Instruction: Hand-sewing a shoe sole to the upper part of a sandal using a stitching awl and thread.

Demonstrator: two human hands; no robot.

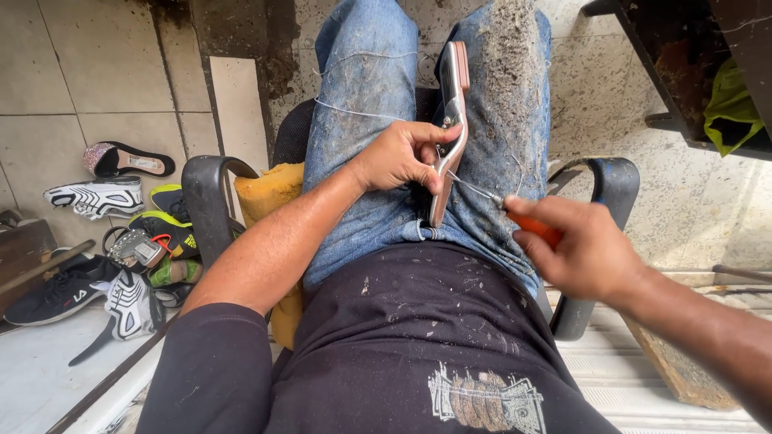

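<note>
The left hand (402, 157) squeezes a pink shoe (450, 120) on the lap. At 3 o'clock, the right hand (583, 245) pinches an orange-handled awl (515, 213), its tip poking the shoe's edge. White thread (354, 111) hangs loose, so sewing looks unfinished.

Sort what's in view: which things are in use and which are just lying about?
In use: left hand holding the pink sandal; right hand with the orange-handled awl; white thread.
Lying about: shoe pile, glittery sandal, green cloth.

Pink shoe sole (450, 120) edge-up between thighs
</note>
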